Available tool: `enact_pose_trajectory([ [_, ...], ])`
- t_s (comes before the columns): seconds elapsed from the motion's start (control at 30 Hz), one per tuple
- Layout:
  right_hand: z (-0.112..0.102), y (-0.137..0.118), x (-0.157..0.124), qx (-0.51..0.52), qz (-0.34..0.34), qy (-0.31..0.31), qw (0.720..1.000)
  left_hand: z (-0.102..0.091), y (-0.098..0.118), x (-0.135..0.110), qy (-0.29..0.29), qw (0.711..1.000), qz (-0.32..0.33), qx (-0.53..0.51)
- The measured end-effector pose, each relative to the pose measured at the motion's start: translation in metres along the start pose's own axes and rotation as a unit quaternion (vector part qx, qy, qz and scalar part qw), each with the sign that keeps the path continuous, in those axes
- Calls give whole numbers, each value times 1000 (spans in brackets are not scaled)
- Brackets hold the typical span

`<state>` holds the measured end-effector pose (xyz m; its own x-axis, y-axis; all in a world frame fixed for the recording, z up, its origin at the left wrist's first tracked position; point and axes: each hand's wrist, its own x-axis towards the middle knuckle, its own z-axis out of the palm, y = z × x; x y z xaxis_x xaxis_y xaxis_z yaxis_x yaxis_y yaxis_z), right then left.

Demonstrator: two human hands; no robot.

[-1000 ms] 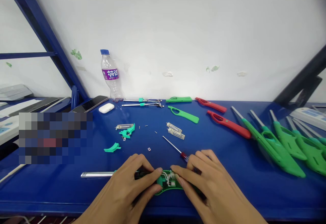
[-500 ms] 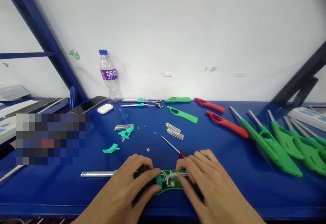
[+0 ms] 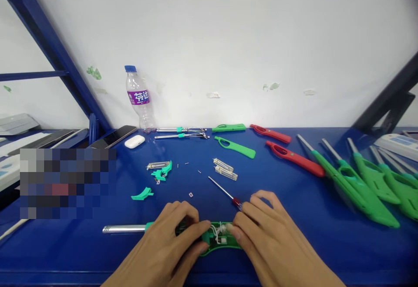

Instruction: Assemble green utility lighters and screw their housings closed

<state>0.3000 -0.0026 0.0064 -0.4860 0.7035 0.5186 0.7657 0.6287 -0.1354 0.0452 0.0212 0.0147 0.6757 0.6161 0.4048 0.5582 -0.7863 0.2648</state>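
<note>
An opened long-nosed lighter (image 3: 225,249) lies in front of me, its metal tube (image 3: 124,229) pointing left and white wires (image 3: 215,233) showing inside the green half-shell. My left hand (image 3: 166,243) is closed round its middle, thumb and index finger on a teal trigger piece (image 3: 205,237). At the handle end, my right hand (image 3: 274,234) has its thumb and fingers on the shell, beside a clear part whose rest they hide. Just beyond the right fingers lies a screwdriver (image 3: 225,192) with a dark red handle.
Clear fuel tanks (image 3: 226,173), teal trigger pieces (image 3: 142,194) and tiny screws lie mid-table. Green shells (image 3: 237,147), red shells (image 3: 295,160) and metal tubes (image 3: 170,136) lie behind. Several green lighters (image 3: 352,182) are at right; a bottle (image 3: 139,97), earphone case (image 3: 134,141) and phone (image 3: 114,136) are back left.
My right thumb and fingers have shifted slightly over the handle end and cover more of the clear part. The left hand keeps its grip; the view has shifted a little.
</note>
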Motion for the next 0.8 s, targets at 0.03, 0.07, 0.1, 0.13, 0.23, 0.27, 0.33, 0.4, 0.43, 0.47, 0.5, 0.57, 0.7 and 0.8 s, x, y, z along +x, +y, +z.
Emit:
enact_pose_trajectory([
  [0.03, 0, 0, 0, -2, 0, -5, 1000, -1, 0, 1, 4, 1000, 4, -2],
  [0.07, -1, -1, 1, -2, 2, -11, 1000, -1, 0, 1, 6, 1000, 10, -5],
  [0.1, -1, -1, 1, -1, 3, -14, 1000, -1, 0, 2, 8, 1000, 16, -6],
  [0.13, -1, -2, 2, -1, 5, -14, 1000, -2, 0, 3, 11, 1000, 22, -6],
  [0.23, -2, -2, 2, 0, -2, -3, 1000, -1, 1, 5, 16, 999, 33, 0],
  [0.27, -2, -2, 2, -1, -5, 0, 1000, -1, 1, 6, 16, 999, 35, 1],
  [0.33, -1, -2, 2, -4, -6, 5, 1000, -2, 2, 7, 0, 999, 38, 5],
  [0.4, 0, -3, 2, -8, -6, 15, 1000, -4, 2, 8, -19, 999, 44, 14],
  [0.43, 0, -3, 2, -10, -4, 22, 1000, -6, 2, 8, -25, 998, 49, 19],
  [0.47, 0, -4, 3, -11, -4, 30, 999, -7, 1, 8, -26, 998, 56, 22],
  [0.5, 0, -4, 3, -13, -4, 38, 999, -7, 1, 8, -23, 998, 62, 24],
  [0.57, -1, -5, 4, -18, -11, 44, 999, -8, 1, 8, -19, 997, 65, 27],
  [0.7, -3, -6, 6, -18, -10, 37, 999, -6, -2, 7, -27, 997, 71, 33],
  [0.8, -3, -5, 6, -3, -2, 23, 1000, -5, -4, 6, -20, 996, 77, 35],
])
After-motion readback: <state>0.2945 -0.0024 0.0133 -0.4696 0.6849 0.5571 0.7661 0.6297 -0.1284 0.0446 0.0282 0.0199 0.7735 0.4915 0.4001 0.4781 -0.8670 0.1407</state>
